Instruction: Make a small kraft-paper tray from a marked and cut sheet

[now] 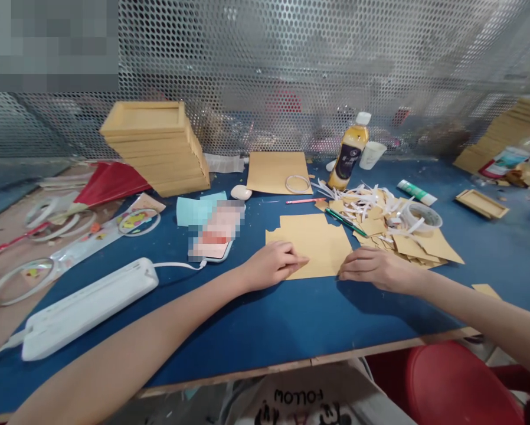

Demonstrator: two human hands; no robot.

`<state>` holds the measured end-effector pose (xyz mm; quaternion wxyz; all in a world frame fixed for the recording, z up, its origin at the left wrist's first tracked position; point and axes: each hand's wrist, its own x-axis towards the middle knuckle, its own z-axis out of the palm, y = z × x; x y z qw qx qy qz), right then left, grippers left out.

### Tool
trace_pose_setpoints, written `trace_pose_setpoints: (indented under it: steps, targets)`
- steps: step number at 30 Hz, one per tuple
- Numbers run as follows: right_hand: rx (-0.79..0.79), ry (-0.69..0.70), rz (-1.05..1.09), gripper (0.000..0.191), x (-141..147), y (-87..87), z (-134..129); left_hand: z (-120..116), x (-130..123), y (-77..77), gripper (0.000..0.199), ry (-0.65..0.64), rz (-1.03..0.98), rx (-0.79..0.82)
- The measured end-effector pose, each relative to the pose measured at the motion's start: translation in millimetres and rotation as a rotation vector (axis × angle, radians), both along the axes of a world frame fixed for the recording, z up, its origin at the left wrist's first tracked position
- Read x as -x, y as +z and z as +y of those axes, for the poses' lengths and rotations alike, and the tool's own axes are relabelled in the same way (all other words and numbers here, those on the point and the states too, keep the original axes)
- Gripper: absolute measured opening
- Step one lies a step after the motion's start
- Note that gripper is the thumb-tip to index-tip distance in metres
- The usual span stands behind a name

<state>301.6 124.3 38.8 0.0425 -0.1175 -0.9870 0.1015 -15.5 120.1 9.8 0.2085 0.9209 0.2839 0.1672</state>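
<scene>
Tan, flat card sheet with notched far corners [322, 242]: it lies flat on the blue, smooth-looking tabletop [247, 330], between and partly under both hands.
Left hand [274, 264]: rests on the sheet's near left part, fingers close together and partly curled, one reaching inward; whether they pinch the card, I cannot tell.
Right hand [378, 270]: sits at the near right corner, fingers side by side and bent; the thumb is hidden, so a pinch cannot be confirmed.
Sheet's weight: probably very light, likely to skid under a sideways push unless a hand pins it.
Card stiffness: likely springy but foldable, holding a crease once pressed; a hard bend in the wrong place would probably mark it.
Notched corners: likely the weakest spots, easily bent or torn, so poor places to pull.
Best hold: near edge between thumb and fingers, other hand flat on the middle.
Green, slim pen [345, 222]: lies just beside the far right corner, in the way of a grasp there.
</scene>
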Motion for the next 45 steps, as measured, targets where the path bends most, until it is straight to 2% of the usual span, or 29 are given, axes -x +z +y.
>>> trace_pose_setpoints:
  steps: [6, 13, 18, 21, 24, 25, 27, 30, 34, 38, 42, 45]
  targets:
    - [0.006, -0.034, -0.026, 0.041, -17.9, 3.6, -0.5, -1.2, 0.6, -0.1, 0.030, 0.013, -0.010, -0.010]
    - [-0.074, -0.239, 0.142, 0.036, -35.8, 1.2, -7.5, -3.3, 2.2, -1.1, 0.034, 0.062, -0.049, -0.012]
    - [-0.244, -0.384, 0.170, 0.031, -33.1, 1.6, -5.6, -8.0, 3.0, -0.9, 0.030, 0.019, -0.092, -0.031]
    - [-0.272, -0.481, 0.229, 0.030, -12.9, 9.1, -11.9, -13.5, 2.9, 1.3, 0.030, -0.058, -0.061, -0.189]
    - [-0.084, -0.557, 0.259, 0.042, 17.8, 15.4, -28.2, -21.3, 2.3, 5.7, 0.032, -0.176, 0.035, -0.448]
    - [-0.032, -0.563, 0.244, 0.043, 27.8, 16.0, -34.5, -24.3, 1.8, 7.4, 0.032, -0.214, 0.059, -0.524]
    - [0.058, -0.508, 0.219, 0.031, 44.0, 14.1, -45.6, -30.5, 0.4, 10.7, 0.029, -0.272, 0.078, -0.646]
    - [0.062, -0.419, 0.189, 0.016, 55.3, 6.3, -55.7, -38.5, -3.2, 13.4, 0.025, -0.299, 0.079, -0.721]
    - [-0.036, -0.343, 0.145, 0.020, 53.3, -3.5, -61.1, -46.0, -7.9, 11.0, 0.019, -0.261, 0.098, -0.718]
    - [-0.101, -0.298, 0.100, 0.022, 49.3, -6.2, -65.2, -53.5, -11.5, 6.9, 0.022, -0.211, 0.111, -0.716]
    - [-0.082, -0.345, 0.088, 0.023, 49.0, -5.3, -67.0, -60.4, -15.1, 6.7, 0.026, -0.168, 0.134, -0.684]
    - [-0.010, -0.360, 0.122, 0.023, 48.0, -5.0, -65.3, -62.0, -15.6, 10.5, 0.029, -0.103, 0.133, -0.566]
